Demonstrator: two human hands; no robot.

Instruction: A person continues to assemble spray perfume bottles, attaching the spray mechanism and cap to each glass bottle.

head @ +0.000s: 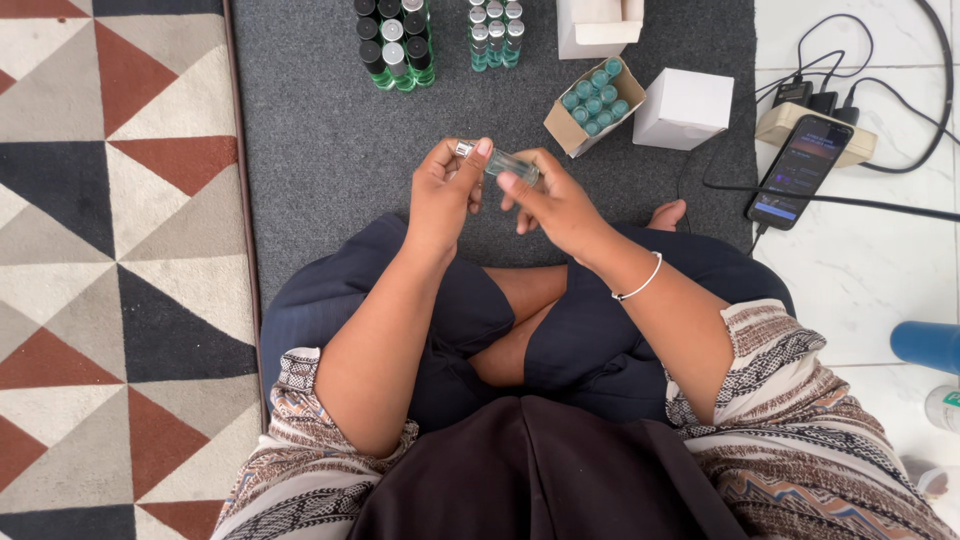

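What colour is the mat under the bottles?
Dark grey mat, in the head view.

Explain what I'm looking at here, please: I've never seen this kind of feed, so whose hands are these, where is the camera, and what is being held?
There is no machine here. The single picture comes from a camera worn on a person's head, looking down at their own lap as they sit cross-legged on a grey mat. The left hand pinches a small silver cap in its fingers. The right hand holds a small clear glass vial, and the cap sits at the vial's end. Ahead on the mat stand dark-capped green bottles, silver-capped vials, an open cardboard box of teal-topped vials and a closed white box. A phone lies on the tiled floor.
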